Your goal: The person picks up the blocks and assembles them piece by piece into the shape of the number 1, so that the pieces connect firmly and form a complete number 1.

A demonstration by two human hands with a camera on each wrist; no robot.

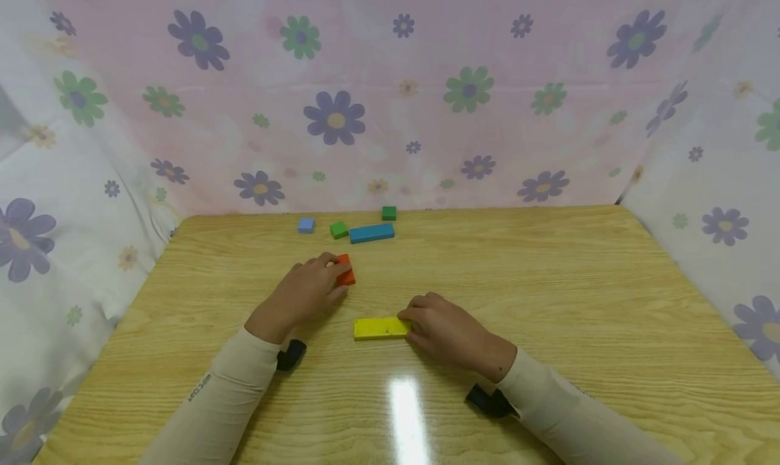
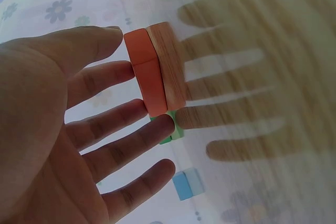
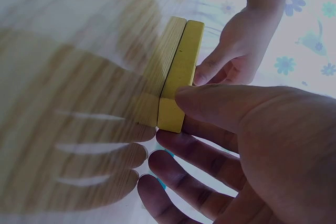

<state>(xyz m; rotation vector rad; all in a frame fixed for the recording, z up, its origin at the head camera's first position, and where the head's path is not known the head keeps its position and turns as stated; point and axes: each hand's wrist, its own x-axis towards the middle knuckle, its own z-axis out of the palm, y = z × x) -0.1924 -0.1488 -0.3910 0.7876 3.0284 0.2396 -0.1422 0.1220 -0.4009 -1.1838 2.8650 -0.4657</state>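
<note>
In the head view my left hand [image 1: 307, 289] is at a red block [image 1: 346, 275] lying on the table, its index finger over the block and its thumb by the near end. The left wrist view puts the thumb and fingertips right at the faces of this red block [image 2: 147, 72]. My right hand [image 1: 453, 333] pinches the right end of a long yellow block [image 1: 379, 328], which lies flat. In the right wrist view the thumb presses one side of the yellow block [image 3: 181, 72], with the index finger behind it, partly hidden.
Farther back on the wooden table [image 1: 548, 282] lie a long blue block [image 1: 372, 233], a light green block [image 1: 338, 230], a dark green block [image 1: 388, 213] and a small light blue block [image 1: 306, 225]. A flowered cloth [image 1: 426, 113] hangs behind the table's back edge.
</note>
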